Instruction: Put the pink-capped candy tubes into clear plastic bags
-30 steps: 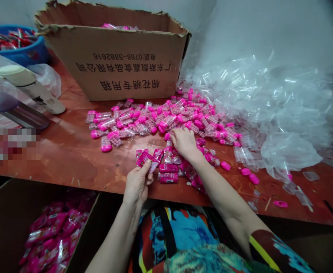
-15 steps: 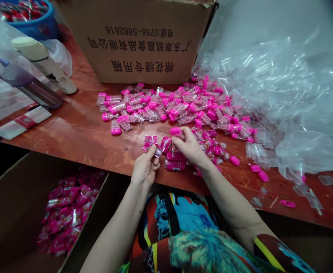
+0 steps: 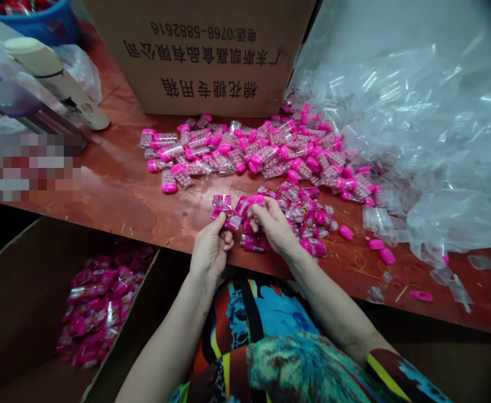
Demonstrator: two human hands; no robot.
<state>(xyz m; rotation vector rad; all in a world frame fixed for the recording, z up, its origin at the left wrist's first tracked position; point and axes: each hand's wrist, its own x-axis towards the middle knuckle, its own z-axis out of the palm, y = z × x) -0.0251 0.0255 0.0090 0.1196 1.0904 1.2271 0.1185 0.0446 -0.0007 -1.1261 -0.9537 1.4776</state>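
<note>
My left hand (image 3: 211,249) pinches small pink printed plastic wrappers (image 3: 222,202) between thumb and fingers, above the table's front edge. Close to its right, my right hand (image 3: 275,228) is closed on a small candy bottle with a pink cap (image 3: 255,200). The bottle's body is mostly hidden by the fingers and a wrapper, so I cannot tell whether it is inside one. Beneath and beside the right hand lie pink wrapped bottles (image 3: 314,247). Behind both hands spreads a heap of clear bottles with pink caps (image 3: 264,154), filled with small pale pink balls.
A big cardboard box (image 3: 212,67) stands at the back. Clear plastic bags (image 3: 413,129) fill the right side, near loose pink caps (image 3: 387,256). An open carton (image 3: 14,302) below left holds pink packets (image 3: 94,313). A flask (image 3: 67,89) and blue tub (image 3: 48,25) stand at left.
My right hand has moved slightly down and tilted the bottle, its pink cap now nearer the wrappers. My left hand has hardly moved. The view has shifted a little.
</note>
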